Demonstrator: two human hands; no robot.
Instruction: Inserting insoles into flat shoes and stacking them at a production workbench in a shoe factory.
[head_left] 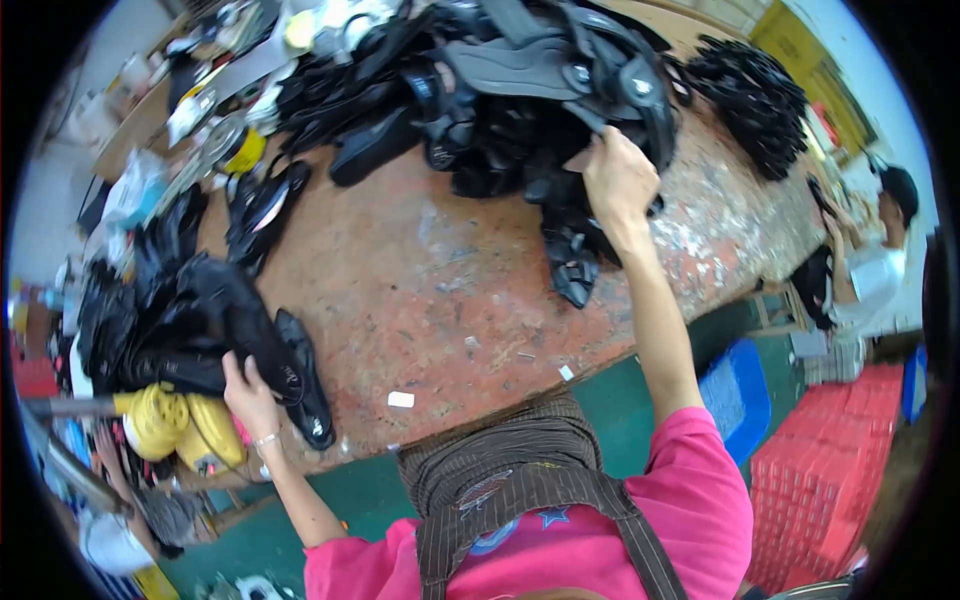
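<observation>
Shoe workshop, worn workbench (420, 300), black sandal heaps (520, 90)

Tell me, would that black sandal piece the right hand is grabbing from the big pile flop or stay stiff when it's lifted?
Probably bendy: the black sandal piece under the right hand looks thin and curved, like soft rubber. It seems light, since a fingertip pinch lifts its edge. It may snag, because the pile around it is tangled with straps.
</observation>
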